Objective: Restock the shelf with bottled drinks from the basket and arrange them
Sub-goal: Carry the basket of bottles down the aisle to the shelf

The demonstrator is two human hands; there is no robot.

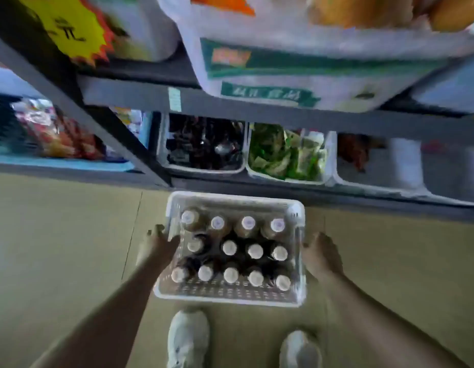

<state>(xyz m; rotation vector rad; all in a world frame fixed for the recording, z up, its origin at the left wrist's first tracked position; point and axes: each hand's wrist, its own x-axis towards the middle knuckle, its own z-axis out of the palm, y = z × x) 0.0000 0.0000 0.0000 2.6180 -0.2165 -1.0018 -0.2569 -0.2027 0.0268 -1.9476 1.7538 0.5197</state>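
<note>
A white perforated basket (230, 292) is in the lower middle of the head view, in front of a grey shelf (230, 104). It holds several upright bottled drinks (229, 247) with pale caps: amber ones in the far row, dark ones in the two nearer rows. My left hand (157, 244) grips the basket's left wall. My right hand (322, 254) presses against its right wall. The view is blurred, so I cannot tell whether the basket rests on the floor or hangs above it.
The lower shelf holds white bins: one with dark packets (204, 144), one with green packets (286, 155), one partly filled (376, 160). Large white sacks (297, 62) overhang the upper shelf. My two white shoes (188, 338) stand on the tan floor just behind the basket.
</note>
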